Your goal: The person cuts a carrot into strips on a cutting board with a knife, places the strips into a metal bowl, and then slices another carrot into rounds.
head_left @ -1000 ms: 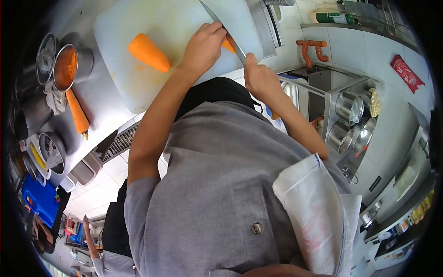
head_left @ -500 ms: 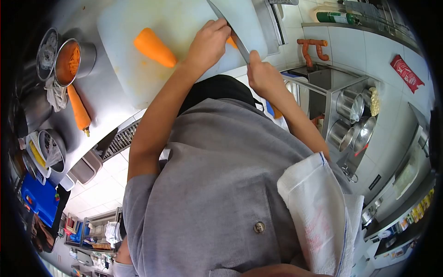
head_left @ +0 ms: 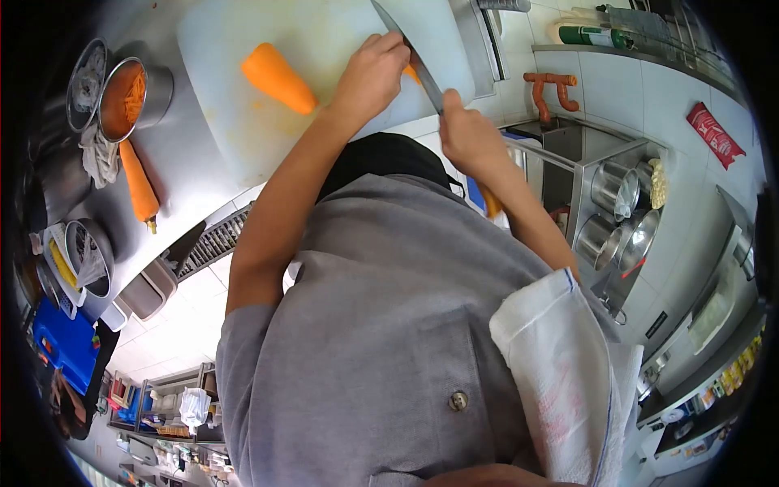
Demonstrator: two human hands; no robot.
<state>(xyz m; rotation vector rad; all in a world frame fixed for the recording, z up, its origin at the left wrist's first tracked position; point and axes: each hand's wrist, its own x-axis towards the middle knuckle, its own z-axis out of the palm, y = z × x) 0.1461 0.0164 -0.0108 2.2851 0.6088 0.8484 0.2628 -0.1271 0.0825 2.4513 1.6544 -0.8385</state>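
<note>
1. Left hand (head_left: pixel 372 75): fingers curled down and closed on a carrot piece (head_left: pixel 415 75), pinning it to the white cutting board (head_left: pixel 324 28). Only a sliver of orange shows past the knuckles. Compared with a second ago, the grasp is unchanged and the hand sits at the same spot on the board.
2. Right hand (head_left: pixel 468 134): fingers wrapped shut around the handle of the knife (head_left: pixel 415 55). The blade runs up and away from the hand, passing just beside the left knuckles and over the held piece. Across the three frames the blade keeps the same slant and the hand stays at the board's near edge. Any stroke made in that time is too small to read.
3. Second carrot piece (head_left: pixel 278 78): a thick tapered stub lying loose on the board, well apart from both hands. It has not moved relative to the board. Its small drift in the view matches a slight turn of the head.
4. Steel surface (head_left: pixel 182 154): carries the board, a whole carrot (head_left: pixel 139 188) and, near it, a metal pot (head_left: pixel 130 93) holding orange shreds. All are untouched since the earlier frames.
5. Reading: with both grasps steady and the blade still on the pinned piece, the cutting appears to be mid-course. The stub and the whole carrot are still uncut.
6. A white cloth (head_left: pixel 560 365) hangs over the person's right shoulder.
</note>
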